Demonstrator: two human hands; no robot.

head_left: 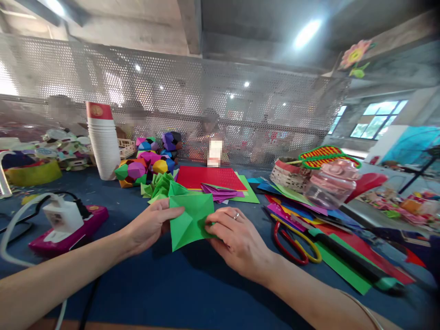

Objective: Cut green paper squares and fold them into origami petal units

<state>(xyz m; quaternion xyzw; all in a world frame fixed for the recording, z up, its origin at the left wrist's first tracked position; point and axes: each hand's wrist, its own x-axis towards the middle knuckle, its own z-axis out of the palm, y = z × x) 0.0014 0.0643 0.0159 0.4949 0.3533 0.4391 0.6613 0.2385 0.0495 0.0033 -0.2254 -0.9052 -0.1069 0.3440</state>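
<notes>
The green paper (191, 220), one creased square folded into a pointed shape, sits low over the blue table (165, 288), just in front of the pile of folded green pieces (161, 185). Both hands hold it. The left hand (151, 227) pinches its left edge, thumb on top and fingers curled under. The right hand (237, 240) presses its right edge, fingertips bent onto the paper and one ring on a finger; the palm faces down.

Taking the green paper as the landmark: directly behind it lies one red sheet (209, 178) on a larger green one, with a small stack of purple folded papers (220, 191) on its near edge. Behind and to the left is a heap of multicoloured folded paper balls (147, 162), too crowded together to count, and beside them one tall stack of white paper cups (103, 144) topped with a red one. To the left of the green paper stands one pink power strip (68, 229) with a white plug (62, 215) in it and a white cable. To the right lie two pairs of scissors (295, 240), one red-handled and one yellow-handled, overlapping, on a spread of coloured sheets (309, 213). Further right and behind is one clear plastic jar (330, 185) lying tilted, next to one woven basket (287, 174).
</notes>
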